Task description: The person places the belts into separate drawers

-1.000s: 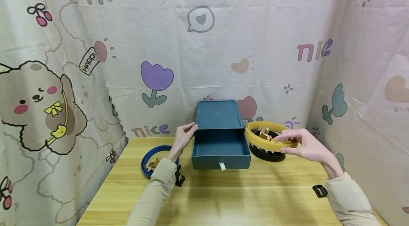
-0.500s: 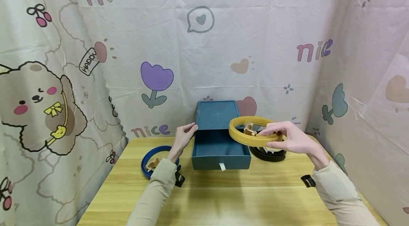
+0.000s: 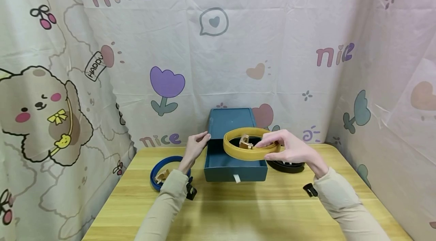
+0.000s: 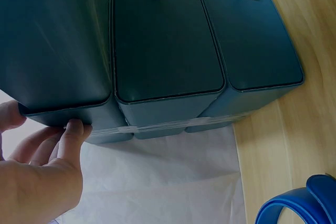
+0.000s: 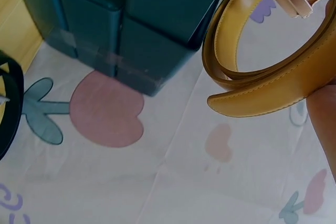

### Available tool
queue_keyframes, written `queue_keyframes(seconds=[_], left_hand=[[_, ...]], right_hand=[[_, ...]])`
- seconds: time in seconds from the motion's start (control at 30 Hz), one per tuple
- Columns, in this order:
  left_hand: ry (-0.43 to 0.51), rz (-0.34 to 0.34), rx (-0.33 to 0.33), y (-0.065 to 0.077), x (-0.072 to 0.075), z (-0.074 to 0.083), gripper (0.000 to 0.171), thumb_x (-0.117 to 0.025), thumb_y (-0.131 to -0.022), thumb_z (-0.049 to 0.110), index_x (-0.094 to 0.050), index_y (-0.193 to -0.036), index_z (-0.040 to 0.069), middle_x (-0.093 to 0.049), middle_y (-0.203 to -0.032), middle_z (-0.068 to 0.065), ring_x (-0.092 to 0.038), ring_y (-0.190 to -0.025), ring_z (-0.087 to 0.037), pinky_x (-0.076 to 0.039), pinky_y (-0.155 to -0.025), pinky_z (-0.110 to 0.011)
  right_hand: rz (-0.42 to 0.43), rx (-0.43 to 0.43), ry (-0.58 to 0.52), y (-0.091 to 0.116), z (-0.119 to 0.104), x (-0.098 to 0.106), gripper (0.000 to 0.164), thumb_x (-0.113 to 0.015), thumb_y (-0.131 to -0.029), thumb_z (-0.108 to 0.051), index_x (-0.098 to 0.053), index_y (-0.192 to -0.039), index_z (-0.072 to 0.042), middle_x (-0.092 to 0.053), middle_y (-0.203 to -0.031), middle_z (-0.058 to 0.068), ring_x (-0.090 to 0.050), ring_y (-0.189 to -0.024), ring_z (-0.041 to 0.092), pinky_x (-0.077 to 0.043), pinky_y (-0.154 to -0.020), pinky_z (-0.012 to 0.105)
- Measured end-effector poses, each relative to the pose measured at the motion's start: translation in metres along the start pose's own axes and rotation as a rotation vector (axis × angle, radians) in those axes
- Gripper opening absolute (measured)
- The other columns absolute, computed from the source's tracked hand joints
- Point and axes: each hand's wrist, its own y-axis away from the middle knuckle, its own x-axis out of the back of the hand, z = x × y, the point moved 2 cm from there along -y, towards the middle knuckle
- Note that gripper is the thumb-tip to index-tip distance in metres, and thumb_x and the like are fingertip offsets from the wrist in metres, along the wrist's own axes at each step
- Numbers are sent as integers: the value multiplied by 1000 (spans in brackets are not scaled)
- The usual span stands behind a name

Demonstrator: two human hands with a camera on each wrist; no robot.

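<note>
My right hand (image 3: 293,149) pinches a coiled yellow belt (image 3: 235,153) with a gold buckle (image 3: 245,142), thumb below and fingers above. The belt hangs over the pulled-out top drawer (image 3: 218,173) of a dark teal drawer box (image 3: 231,118), partly hiding the drawer's inside. In the right wrist view the belt (image 5: 262,95) shows its stitched tail end beside the box (image 5: 157,40). My left hand (image 3: 195,149) grips the upper left edge of the box. In the left wrist view its fingers (image 4: 73,129) curl against the box's side, and three stacked units show.
A coiled blue belt (image 3: 156,167) with a gold buckle lies on the wooden table (image 3: 238,214), left of the box. A black coiled belt (image 3: 289,168) lies to its right, partly behind my right hand. A printed curtain (image 3: 218,63) hangs behind the table and along both sides.
My right hand has carried the yellow belt leftward, from above the black belt to over the open drawer. The left hand has stayed on the box edge.
</note>
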Motion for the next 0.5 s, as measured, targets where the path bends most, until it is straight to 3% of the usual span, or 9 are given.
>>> queue_keyframes(seconds=[0.23, 0.5], left_hand=[[-8, -5, -7, 0, 0, 0, 44, -60, -102, 21, -57, -140, -1, -60, -139, -25, -62, -125, -38, -52, -106, -48], [-22, -15, -8, 1, 0, 2, 44, -59, -102, 21, -56, -141, -1, -60, -141, -23, -61, -127, -37, -53, -105, -46]], right_hand=[[-35, 43, -22, -15, -2, -11, 31, -77, -84, 2, -76, -114, -5, -74, -98, 7, -60, -82, 13, -51, -73, 26], [-124, -16, -82, -26, 1, -24, 32, -76, -86, -4, -75, -118, -10, -73, -97, 3, -58, -81, 12, -50, -69, 25]])
